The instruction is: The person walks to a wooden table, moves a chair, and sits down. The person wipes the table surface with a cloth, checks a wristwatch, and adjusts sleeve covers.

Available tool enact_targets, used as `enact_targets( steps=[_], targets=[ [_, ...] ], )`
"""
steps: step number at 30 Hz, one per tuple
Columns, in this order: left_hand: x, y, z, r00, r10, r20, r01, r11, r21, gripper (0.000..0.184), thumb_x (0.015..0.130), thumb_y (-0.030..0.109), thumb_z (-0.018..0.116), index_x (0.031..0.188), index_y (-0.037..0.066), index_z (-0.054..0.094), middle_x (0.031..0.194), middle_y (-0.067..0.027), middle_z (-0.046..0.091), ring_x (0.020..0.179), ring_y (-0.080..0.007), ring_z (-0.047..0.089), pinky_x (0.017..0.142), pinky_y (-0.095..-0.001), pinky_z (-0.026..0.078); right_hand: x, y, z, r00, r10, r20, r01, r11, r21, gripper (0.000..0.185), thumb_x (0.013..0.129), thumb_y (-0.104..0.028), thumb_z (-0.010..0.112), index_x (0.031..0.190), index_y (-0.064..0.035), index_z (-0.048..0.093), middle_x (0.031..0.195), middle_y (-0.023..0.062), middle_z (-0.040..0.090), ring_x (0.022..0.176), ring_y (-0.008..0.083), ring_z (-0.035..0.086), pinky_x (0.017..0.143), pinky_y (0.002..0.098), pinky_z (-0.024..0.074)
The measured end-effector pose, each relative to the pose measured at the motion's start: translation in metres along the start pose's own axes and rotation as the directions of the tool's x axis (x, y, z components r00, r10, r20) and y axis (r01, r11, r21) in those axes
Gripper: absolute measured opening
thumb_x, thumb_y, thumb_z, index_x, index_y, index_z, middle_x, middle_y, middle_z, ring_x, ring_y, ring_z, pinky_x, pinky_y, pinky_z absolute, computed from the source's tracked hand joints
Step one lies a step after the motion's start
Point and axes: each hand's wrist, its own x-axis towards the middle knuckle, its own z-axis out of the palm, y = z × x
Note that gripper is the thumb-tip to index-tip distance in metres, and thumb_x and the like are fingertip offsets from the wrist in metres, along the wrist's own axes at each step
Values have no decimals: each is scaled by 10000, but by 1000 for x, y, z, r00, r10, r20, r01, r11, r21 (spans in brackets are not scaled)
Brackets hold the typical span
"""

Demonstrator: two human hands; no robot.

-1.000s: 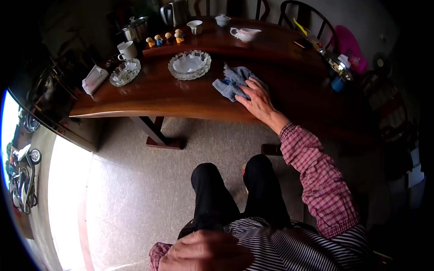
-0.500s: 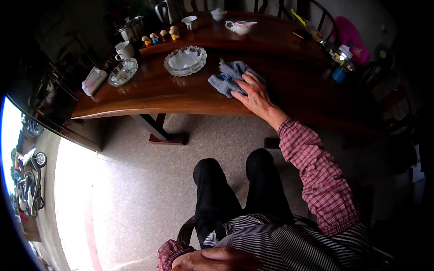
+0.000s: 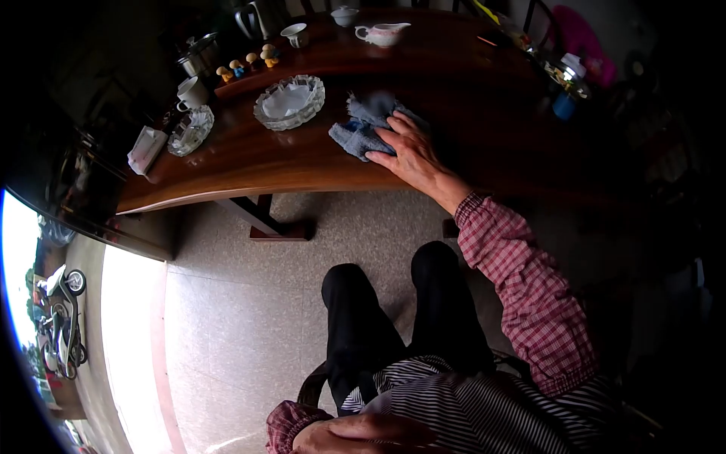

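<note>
My right hand (image 3: 411, 155) rests on a crumpled blue-grey cloth (image 3: 357, 135) near the front edge of the wooden table (image 3: 249, 168). Its fingers are spread over the cloth and press it on the tabletop. To the left of the cloth is a round glass ashtray (image 3: 290, 103) with white paper in it. My left hand (image 3: 363, 433) lies low against the striped shirt at the bottom edge; its fingertips are dark and partly hidden, so what they hold, if anything, does not show.
A smaller glass dish (image 3: 191, 131), a white mug (image 3: 192, 92) and a tissue pack (image 3: 147, 150) stand at the table's left. Small figurines (image 3: 252, 60), a cup (image 3: 296, 35) and a white creamer (image 3: 383, 33) are farther back. A blue container (image 3: 563, 106) is at right.
The view has shifted, so the table items appear farther left. My left hand has lowered toward the bottom edge. My right hand is still on the cloth.
</note>
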Motion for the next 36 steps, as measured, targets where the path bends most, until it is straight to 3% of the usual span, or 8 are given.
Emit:
enact_targets(
  steps=[3,6,12,17,21,23,29,36],
  targets=[
    [23,20,-27,882,-423,209,414,906,87,109,859,163,647,925,94,595,905,-177,635,684,-310,651,609,-417,531,0,-2,-1,1000,3,7,-3,1000,14,548,841,-398,689,1199,10,614,1355,209,493,1342,347,373,1097,432,347],
    [25,10,-46,839,-277,468,306,952,15,146,852,172,655,943,86,579,879,-167,637,664,-317,650,605,-418,531,2,0,-1,999,9,32,-10,1000,17,560,831,-402,700,1203,8,614,1358,214,488,1346,354,365,1102,440,339],
    [29,34,-24,778,-507,371,342,837,427,295,816,164,704,1052,76,551,892,-193,658,673,-334,658,605,-413,532,3,3,5,1000,6,3,-6,1000,24,561,829,-389,706,1210,10,610,1355,220,489,1344,354,366,1100,439,344],
    [14,-26,-4,899,-124,421,20,969,244,320,877,223,647,1127,47,553,815,-166,683,692,-268,670,632,-366,533,3,5,6,1000,0,-16,0,1000,16,519,842,-369,695,1179,19,627,1347,218,495,1330,349,383,1099,426,344],
    [4,-18,-7,570,-381,728,246,924,291,277,848,159,614,1078,23,544,939,-170,636,863,-293,645,788,-405,515,3,5,7,999,-25,-29,26,999,19,503,852,-362,686,1165,28,627,1322,223,514,1313,360,401,1101,427,341],
    [-18,-38,-8,378,-402,834,87,912,400,228,730,161,617,918,32,619,886,-102,608,862,-236,630,777,-361,516,3,6,3,997,-60,-40,60,998,0,478,860,-336,682,1168,23,617,1305,225,526,1298,363,420,1089,427,359],
    [-58,-62,-77,386,-705,595,-99,610,786,222,797,115,650,984,5,604,816,-89,580,748,-199,589,671,-332,468,4,10,8,986,-124,-109,125,992,-1,405,831,-253,720,1100,39,642,1236,234,574,1239,370,484,1049,430,406],
    [-135,9,-196,120,-981,155,-142,137,980,76,823,137,606,829,69,574,847,-68,562,822,-236,575,705,-377,451,-4,-11,6,979,-190,-74,195,978,74,351,821,-204,724,1035,65,657,1193,247,595,1207,364,515,1020,440,436]
  ],
)
